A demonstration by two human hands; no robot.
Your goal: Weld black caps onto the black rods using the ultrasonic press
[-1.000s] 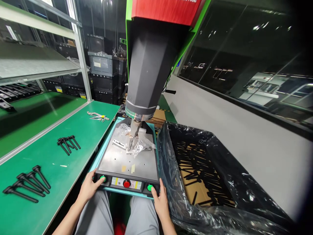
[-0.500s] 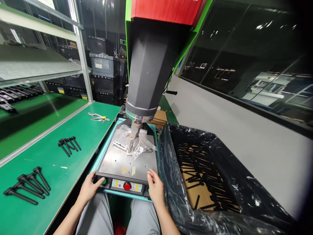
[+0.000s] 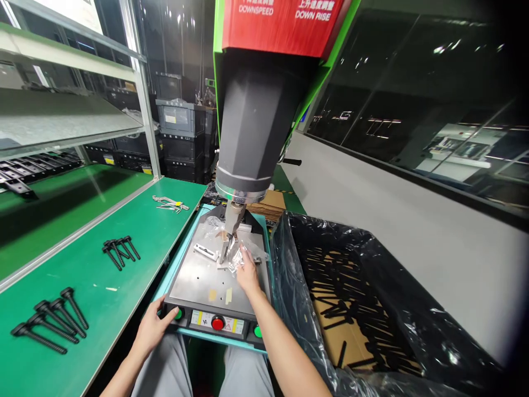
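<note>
My right hand (image 3: 247, 272) reaches over the steel plate (image 3: 198, 275) of a press machine, its fingers closing on the clear plastic wrap (image 3: 237, 256) at the fixture under the press horn (image 3: 231, 231). My left hand (image 3: 155, 326) rests on the machine's front left corner, thumb beside the left green button (image 3: 178, 314), fingers curled round the edge. A red button (image 3: 217, 323) and a right green button (image 3: 257, 331) sit on the front panel.
Black bolt-like parts lie in two groups (image 3: 49, 322) (image 3: 120, 250) on the green bench (image 3: 103, 275) at left. A box lined with black plastic (image 3: 351, 309), holding several black parts, stands at right. Metal tools (image 3: 170, 203) lie farther back.
My right hand left the right green button and moved forward over the plate to the plastic at the fixture. The horn has risen slightly. My left hand stayed at the left button.
</note>
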